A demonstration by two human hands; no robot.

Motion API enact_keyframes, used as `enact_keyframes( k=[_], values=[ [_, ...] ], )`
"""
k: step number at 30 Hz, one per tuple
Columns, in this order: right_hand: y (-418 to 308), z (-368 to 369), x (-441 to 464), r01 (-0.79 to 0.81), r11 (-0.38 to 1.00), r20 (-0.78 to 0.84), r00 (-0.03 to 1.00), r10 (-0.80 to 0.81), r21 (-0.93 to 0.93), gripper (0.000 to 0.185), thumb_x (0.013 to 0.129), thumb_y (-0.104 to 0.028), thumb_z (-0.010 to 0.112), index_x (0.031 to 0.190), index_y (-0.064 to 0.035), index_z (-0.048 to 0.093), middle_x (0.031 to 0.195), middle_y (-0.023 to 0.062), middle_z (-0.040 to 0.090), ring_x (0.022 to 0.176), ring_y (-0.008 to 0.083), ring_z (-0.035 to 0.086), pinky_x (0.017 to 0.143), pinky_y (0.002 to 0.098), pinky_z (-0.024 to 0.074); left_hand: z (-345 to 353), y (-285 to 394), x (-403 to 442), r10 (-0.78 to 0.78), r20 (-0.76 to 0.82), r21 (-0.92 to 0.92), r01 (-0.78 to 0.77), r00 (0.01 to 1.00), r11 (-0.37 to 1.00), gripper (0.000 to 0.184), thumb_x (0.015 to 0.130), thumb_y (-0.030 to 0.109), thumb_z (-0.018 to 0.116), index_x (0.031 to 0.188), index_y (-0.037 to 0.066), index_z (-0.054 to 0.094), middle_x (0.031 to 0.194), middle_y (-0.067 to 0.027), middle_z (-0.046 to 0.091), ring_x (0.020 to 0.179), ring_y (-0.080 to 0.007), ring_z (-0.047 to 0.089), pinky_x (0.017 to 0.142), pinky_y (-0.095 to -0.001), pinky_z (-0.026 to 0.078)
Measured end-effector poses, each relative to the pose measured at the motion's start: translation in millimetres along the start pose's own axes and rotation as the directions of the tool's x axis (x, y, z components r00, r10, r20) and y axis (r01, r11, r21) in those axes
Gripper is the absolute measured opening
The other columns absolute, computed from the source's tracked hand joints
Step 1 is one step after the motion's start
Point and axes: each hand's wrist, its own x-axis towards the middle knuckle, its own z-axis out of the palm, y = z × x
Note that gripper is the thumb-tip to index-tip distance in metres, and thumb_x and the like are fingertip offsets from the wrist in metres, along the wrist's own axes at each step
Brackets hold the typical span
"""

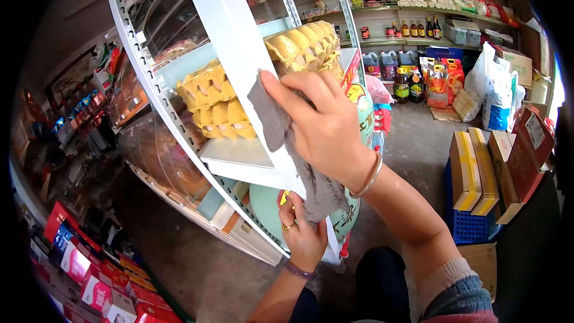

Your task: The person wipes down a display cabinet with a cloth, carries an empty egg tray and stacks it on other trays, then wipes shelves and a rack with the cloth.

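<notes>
My right hand is closed on a grey cloth and presses it against a white metal shelf post. The cloth hangs down from the hand along the post. Lower down, my left hand has its fingers curled round the same post, close to the cloth's bottom end; its exact grip is partly hidden. Behind the post, stacked yellow egg trays rest on a white shelf board. More yellow trays stand on the post's other side.
A pale green rounded container stands under the shelf. Cardboard boxes sit in a blue crate at right. Red and pink packages lie at lower left. Bottles and bags stand by the back shelves.
</notes>
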Motion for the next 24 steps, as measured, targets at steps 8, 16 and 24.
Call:
enact_keyframes(
  k=[8,16,24],
  values=[
    [10,8,10,0.072,0.996,-0.061,0.995,-0.076,-0.055,0.041,0.067,-0.008,0.062,0.108,-0.0095,0.065,0.091,0.0002,0.053,0.076,0.0195,0.052,0.061,0.0288,0.0481,4,-5,-7,-0.084,0.044,-0.048,0.086,0.995,0.995,0.078,0.075,0.006,0.070,0.138,-0.011,0.028,0.113,-0.0255,0.041,0.097,-0.0401,0.051,0.083,-0.0421,0.045],
    [5,15,15,0.088,0.995,-0.128,0.988,-0.082,0.041,0.043,0.063,-0.008,0.065,0.105,-0.0082,0.066,0.093,0.0022,0.054,0.080,0.0211,0.053,0.065,0.0287,0.0482,3,-4,-7,-0.064,0.047,-0.026,0.065,0.997,0.998,0.077,0.075,0.006,0.070,0.138,-0.012,0.028,0.113,-0.0262,0.041,0.098,-0.0400,0.051,0.082,-0.0430,0.045],
    [-16,11,10,-0.290,0.825,-0.083,0.924,0.374,0.485,0.025,0.072,-0.004,0.068,0.096,-0.0023,0.065,0.094,0.0108,0.059,0.083,0.0246,0.057,0.072,0.0329,0.0470,0,-7,-3,0.034,0.038,0.044,-0.035,0.999,0.998,0.076,0.073,0.006,0.069,0.137,-0.012,0.030,0.111,-0.0266,0.042,0.097,-0.0413,0.051,0.081,-0.0437,0.046]
  ],
)
